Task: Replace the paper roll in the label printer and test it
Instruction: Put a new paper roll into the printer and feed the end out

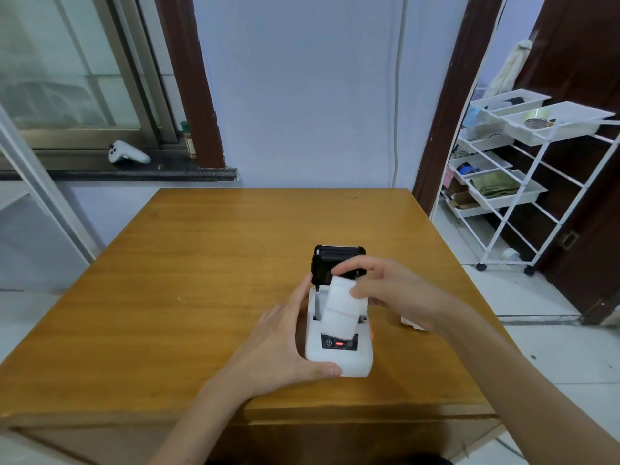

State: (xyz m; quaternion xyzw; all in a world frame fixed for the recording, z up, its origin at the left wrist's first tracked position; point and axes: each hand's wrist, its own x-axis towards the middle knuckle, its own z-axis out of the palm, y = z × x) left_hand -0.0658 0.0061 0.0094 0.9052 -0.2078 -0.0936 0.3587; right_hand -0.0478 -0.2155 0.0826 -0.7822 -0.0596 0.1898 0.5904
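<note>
A small white label printer [339,359] sits on the wooden table [188,273], its black lid [337,260] raised upright at the back. A red light glows on its front panel. White label paper [339,310] rises out of the open paper bay. My right hand [392,290] pinches the paper's top end just in front of the lid. My left hand [285,344] wraps the printer's left side, thumb at its front corner. The roll inside the bay is mostly hidden by the paper strip.
A small white object [414,325] lies on the table right of the printer, partly behind my right wrist. A white wheeled rack [513,182] with trays stands on the floor at the right. A window sill with a white controller [129,153] lies at the back left.
</note>
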